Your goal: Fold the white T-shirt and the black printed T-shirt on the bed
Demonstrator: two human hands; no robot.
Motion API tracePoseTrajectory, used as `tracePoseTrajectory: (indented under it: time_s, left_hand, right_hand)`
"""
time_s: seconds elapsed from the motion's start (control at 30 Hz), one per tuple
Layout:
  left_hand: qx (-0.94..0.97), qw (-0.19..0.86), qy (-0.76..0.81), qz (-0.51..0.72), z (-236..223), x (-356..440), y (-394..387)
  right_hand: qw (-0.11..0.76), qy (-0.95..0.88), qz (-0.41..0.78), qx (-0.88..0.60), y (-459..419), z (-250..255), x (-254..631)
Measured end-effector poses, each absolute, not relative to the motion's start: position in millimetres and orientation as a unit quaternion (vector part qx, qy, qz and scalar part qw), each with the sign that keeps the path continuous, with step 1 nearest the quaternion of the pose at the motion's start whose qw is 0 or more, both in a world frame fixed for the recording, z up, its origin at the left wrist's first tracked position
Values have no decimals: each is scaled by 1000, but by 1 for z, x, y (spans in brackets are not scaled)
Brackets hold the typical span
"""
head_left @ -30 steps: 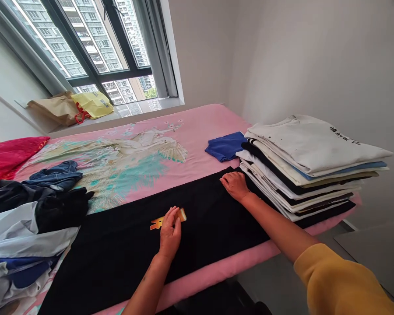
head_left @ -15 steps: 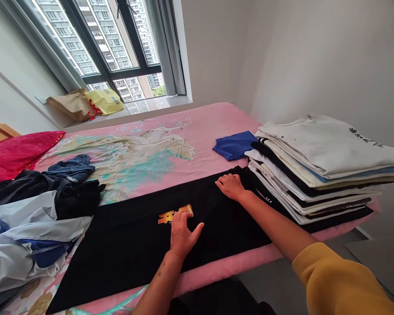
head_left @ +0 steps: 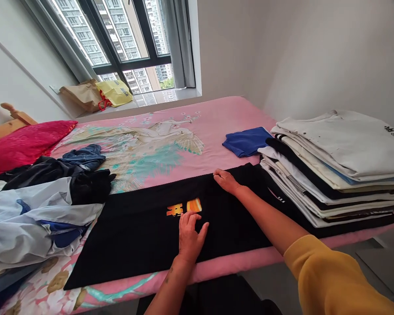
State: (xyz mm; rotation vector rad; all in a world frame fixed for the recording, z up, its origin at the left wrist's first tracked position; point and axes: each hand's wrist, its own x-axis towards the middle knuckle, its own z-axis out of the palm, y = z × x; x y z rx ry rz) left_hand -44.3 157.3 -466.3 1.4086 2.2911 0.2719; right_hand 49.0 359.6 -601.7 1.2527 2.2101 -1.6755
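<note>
The black garment (head_left: 134,236) lies flat on the pink-covered bed (head_left: 230,111), stretching leftward from the stack of folded clothes (head_left: 341,144); whether its end runs under the stack, I cannot tell. The left hand (head_left: 191,236) rests on it, left of the stack, its grip released with fingers loosely spread and thumb apart. A second ago those fingers covered the middle of the orange print (head_left: 194,204); now they sit lower, and more of the print shows. The right hand (head_left: 226,181), nearer the stack, has shifted away from it along the garment's far edge. Its fingers curl there, but I cannot tell whether that grip pinches cloth. The blue garment (head_left: 244,141) remains just beside the stack's far left corner, and the rumpled heap (head_left: 39,223) well to the stack's left.
</note>
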Motion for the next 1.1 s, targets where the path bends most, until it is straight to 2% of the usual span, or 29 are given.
tracePoseTrajectory:
  time_s: [0.23,0.43,0.6,0.73,0.97,1.1]
  left_hand:
    - [520,198,825,101,-468,-44,154]
    - [520,196,825,100,-465,-43,155]
    - [544,207,811,68,-460,-41,159]
    - [527,220,816,92,-459,-42,158]
    - [520,211,802,206,-461,-54,175]
    - [629,243,722,157,-478,-59,218]
  right_hand:
    - [7,709,-559,429,354,-603,58]
    - [18,728,-561,393,355,-602,47]
    - [33,758,-530,379,356,-603,40]
    - [31,773,-486,406,355,-591,36]
    - [-115,789,-495,346,328,-536,61]
    - [-137,765,-503,377,321,-527,79]
